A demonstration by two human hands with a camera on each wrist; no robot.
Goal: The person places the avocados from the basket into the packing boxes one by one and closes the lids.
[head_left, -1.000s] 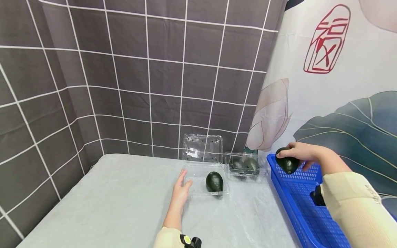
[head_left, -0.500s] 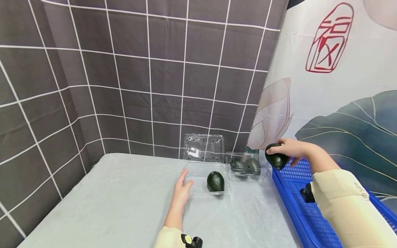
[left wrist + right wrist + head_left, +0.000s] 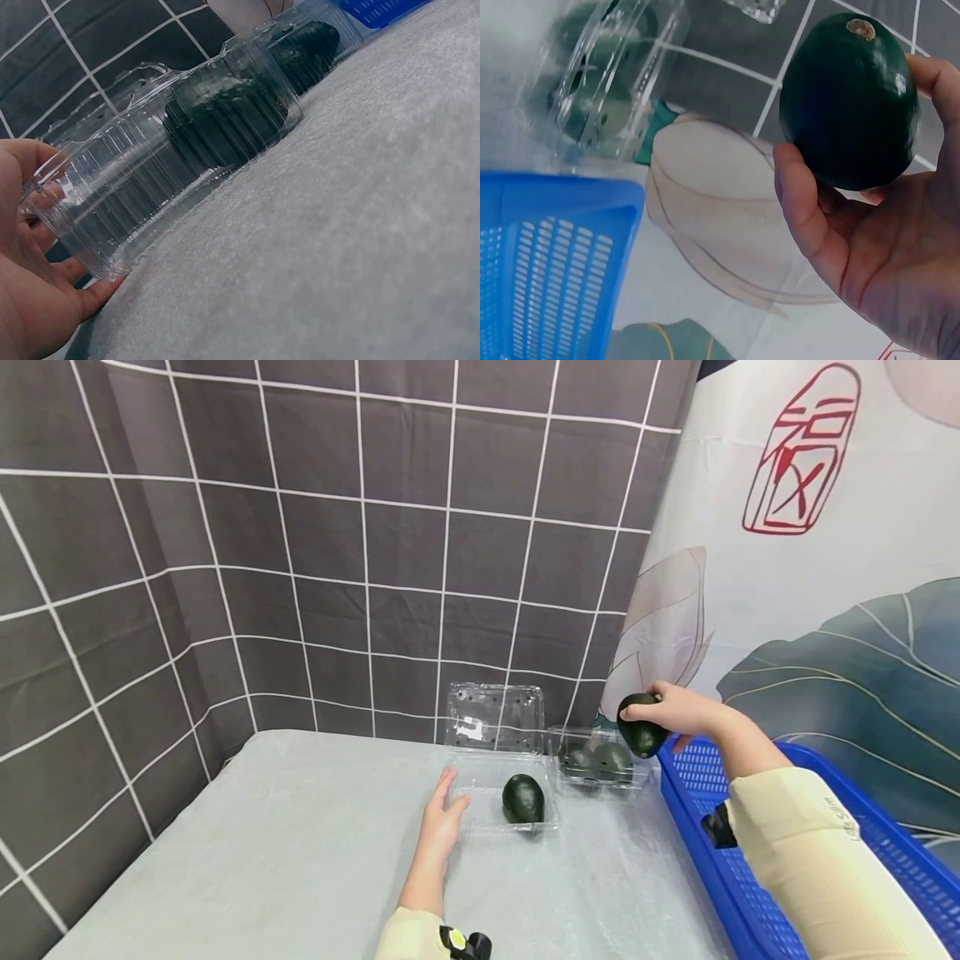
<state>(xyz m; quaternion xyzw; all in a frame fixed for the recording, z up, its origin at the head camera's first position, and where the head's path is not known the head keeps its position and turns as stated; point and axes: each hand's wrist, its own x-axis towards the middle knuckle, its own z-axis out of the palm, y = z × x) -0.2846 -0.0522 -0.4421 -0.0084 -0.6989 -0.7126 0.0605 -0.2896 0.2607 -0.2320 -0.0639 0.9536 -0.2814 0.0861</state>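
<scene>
A dark green avocado (image 3: 645, 737) is gripped between the thumb and fingers of my right hand (image 3: 684, 710), raised near the blue basket's back left corner. The right wrist view shows this avocado's (image 3: 851, 105) stem scar. My left hand (image 3: 441, 818) lies along the left side of an open clear plastic clamshell box (image 3: 474, 777), its fingers extended and touching the end wall (image 3: 97, 225). The clamshell's lid (image 3: 495, 714) stands upright at the back. Another avocado (image 3: 522, 799) lies in the right half of this box.
Right beside the open box, a closed clear clamshell box (image 3: 555, 743) contains avocados (image 3: 615, 762). A blue perforated plastic basket (image 3: 693, 847) runs along the right side of the table (image 3: 300, 843). Grey gridded cloth (image 3: 300, 527) hangs behind, and a printed white cloth (image 3: 720, 527) hangs at right.
My right hand has carried its avocado leftward and slightly upward, from over the blue basket toward the closed box. My left hand has stayed at the open box.
</scene>
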